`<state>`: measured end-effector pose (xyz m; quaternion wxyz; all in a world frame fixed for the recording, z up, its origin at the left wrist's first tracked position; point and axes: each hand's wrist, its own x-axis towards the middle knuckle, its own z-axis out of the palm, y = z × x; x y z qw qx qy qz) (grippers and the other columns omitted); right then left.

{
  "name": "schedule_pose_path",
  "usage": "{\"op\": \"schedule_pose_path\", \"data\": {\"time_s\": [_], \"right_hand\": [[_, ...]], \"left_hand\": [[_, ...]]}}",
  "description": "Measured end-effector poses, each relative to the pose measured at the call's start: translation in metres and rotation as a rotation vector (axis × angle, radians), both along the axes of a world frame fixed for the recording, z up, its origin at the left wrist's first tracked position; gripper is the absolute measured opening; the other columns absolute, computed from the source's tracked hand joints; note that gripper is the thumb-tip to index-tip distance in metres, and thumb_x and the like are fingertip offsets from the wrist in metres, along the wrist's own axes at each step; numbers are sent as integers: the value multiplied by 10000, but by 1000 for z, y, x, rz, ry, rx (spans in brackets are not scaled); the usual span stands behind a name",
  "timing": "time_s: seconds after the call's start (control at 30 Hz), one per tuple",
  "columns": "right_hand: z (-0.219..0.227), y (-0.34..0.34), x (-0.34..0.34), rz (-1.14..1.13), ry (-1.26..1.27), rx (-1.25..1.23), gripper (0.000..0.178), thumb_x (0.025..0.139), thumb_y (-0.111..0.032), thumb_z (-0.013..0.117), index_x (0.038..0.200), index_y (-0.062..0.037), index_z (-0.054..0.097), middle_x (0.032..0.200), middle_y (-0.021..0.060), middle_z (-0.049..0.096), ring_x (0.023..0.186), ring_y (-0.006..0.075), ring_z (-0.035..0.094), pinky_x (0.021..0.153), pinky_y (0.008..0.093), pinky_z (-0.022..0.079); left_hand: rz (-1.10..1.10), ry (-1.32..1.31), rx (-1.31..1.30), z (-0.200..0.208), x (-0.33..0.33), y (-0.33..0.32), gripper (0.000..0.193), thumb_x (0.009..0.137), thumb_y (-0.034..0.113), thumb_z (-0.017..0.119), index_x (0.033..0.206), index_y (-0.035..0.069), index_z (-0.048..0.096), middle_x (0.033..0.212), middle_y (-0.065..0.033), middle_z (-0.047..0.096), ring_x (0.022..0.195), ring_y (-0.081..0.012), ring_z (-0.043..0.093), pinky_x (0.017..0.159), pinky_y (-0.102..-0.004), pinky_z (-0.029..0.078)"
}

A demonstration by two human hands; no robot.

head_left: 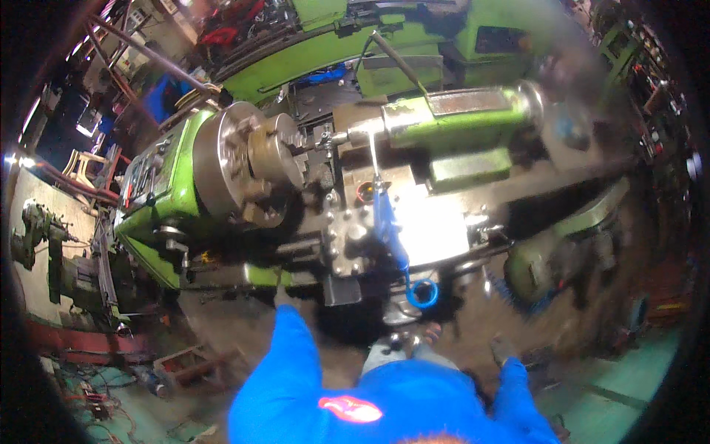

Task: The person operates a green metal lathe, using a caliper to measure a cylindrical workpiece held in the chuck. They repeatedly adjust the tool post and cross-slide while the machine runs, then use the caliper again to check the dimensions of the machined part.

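My left hand (282, 297) reaches out at the front of a green lathe, just below the green strip along its lower front. Its fingers are small and blurred, so I cannot tell whether they grip anything there. Off to my right side, my right hand (503, 348) hangs low, apart from the machine; its fingers are smeared. A round metal workpiece (275, 152) sits in the lathe's large chuck (225, 166). Facing it is the tailstock (466, 115). A blue-handled tool (386, 222) with a metal rod and a ring at its lower end lies across the carriage, touched by neither hand.
The bolted tool post (351, 237) stands left of a bright, glaring plate (433, 229). A crank handle (175, 244) juts from the green headstock. Another green machine (414, 44) is behind. Cables (96, 399) lie on the floor at lower left.
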<state>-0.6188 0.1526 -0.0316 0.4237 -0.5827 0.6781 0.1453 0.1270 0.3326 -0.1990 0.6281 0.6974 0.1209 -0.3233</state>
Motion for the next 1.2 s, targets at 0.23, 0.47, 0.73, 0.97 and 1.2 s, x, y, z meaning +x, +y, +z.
{"op": "schedule_pose_path", "data": {"time_s": [0.23,0.47,0.73,0.97,1.2], "right_hand": [[-29,34,-15,-26,18,-29,497,965,-375,555,1276,-8,680,1303,258,666,1223,399,628,1035,481,488],[-52,41,-58,20,109,27,507,958,-387,549,1254,2,687,1303,267,662,1225,419,622,1032,485,488],[-79,31,-59,150,107,-41,513,947,-393,544,1236,5,690,1275,258,679,1206,409,633,1019,482,492],[-46,25,-25,79,-70,-79,476,905,-357,572,1236,-37,694,1227,248,693,1151,400,648,987,482,503],[-7,8,-43,39,168,-171,436,907,-332,593,1183,-7,682,1153,281,690,1066,451,663,923,507,521]], "left_hand": [[-1247,-801,1377,-10,50,8,392,927,329,619,1215,89,732,1190,-155,741,1136,-358,695,979,-445,564],[-1361,-759,1460,37,35,-6,329,908,330,622,1080,114,800,1182,-129,753,1128,-313,712,951,-441,575],[-1364,-825,1455,41,31,-9,309,933,318,602,1043,116,808,1134,-125,761,1091,-307,718,924,-446,575],[-859,-960,1556,-29,30,6,408,975,281,589,1259,10,697,1357,-162,651,1237,-309,641,1007,-387,528],[-679,-564,1421,68,-76,-35,489,1006,288,552,1370,-32,615,1438,-193,586,1308,-309,588,1012,-384,516]]}}
